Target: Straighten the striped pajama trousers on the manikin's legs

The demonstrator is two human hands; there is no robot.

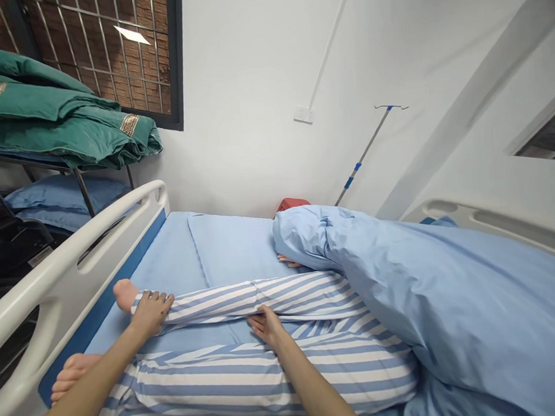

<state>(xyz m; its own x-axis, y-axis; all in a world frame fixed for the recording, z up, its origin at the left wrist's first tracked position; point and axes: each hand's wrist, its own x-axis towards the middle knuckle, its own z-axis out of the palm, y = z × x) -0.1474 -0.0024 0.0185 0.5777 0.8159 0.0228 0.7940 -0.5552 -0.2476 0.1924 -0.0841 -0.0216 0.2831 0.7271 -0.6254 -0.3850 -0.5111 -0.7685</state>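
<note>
A figure in blue-and-white striped pajama trousers lies on the bed, its upper part under a light blue quilt. My left hand lies across the lower part of the far leg, just above the bare foot, with its fingers curved over the trouser cloth. At the knee of that same leg is my right hand, its thumb against the cloth and its fingers stretched along the near side. The near leg lies below my forearms, its foot partly behind my left forearm.
A cream footboard rises at the left end of the bed. Behind it, green folded quilts lie on a rack above blue pillows. An IV pole and a red object stand by the wall.
</note>
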